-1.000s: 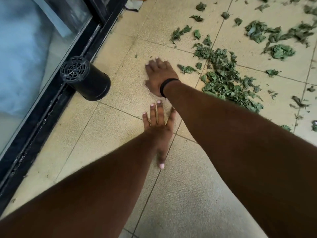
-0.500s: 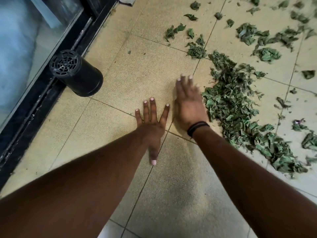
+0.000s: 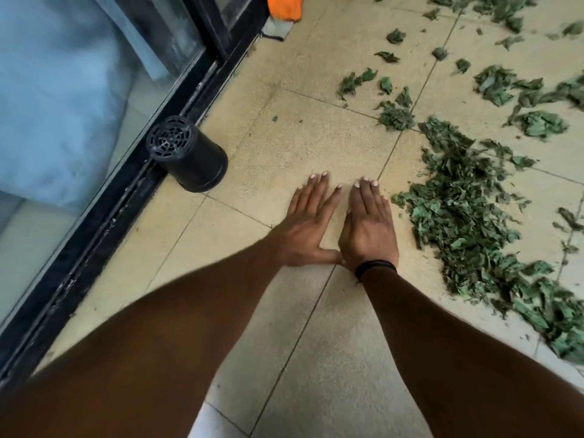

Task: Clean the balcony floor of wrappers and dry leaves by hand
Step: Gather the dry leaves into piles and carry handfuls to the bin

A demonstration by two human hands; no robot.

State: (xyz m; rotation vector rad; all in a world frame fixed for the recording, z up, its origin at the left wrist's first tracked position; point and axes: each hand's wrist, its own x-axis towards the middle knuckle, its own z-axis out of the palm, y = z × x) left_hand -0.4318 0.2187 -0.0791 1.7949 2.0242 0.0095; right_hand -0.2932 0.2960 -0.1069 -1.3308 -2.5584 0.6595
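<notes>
A long heap of dry green leaves [image 3: 467,222] lies on the beige tiled floor [image 3: 303,137], running from mid right down to the lower right. Loose leaves [image 3: 395,116] are scattered farther off. My right hand [image 3: 368,226], with a black band at the wrist, rests flat on the tile just left of the heap, fingers straight and together. Beside it my left hand [image 3: 311,219] lies flat too, fingers straight, its thumb touching the base of my right hand. Neither hand holds anything.
A black plastic pot [image 3: 189,156] lies on its side against the black sliding-door track [image 3: 104,222] on the left. Glass with a blue cloth behind it fills the left. An orange object [image 3: 284,6] sits by the door frame at the top.
My right hand swept leaves from far left toward the right and drew back beside my left hand. The heap is now denser and longer on the right.
</notes>
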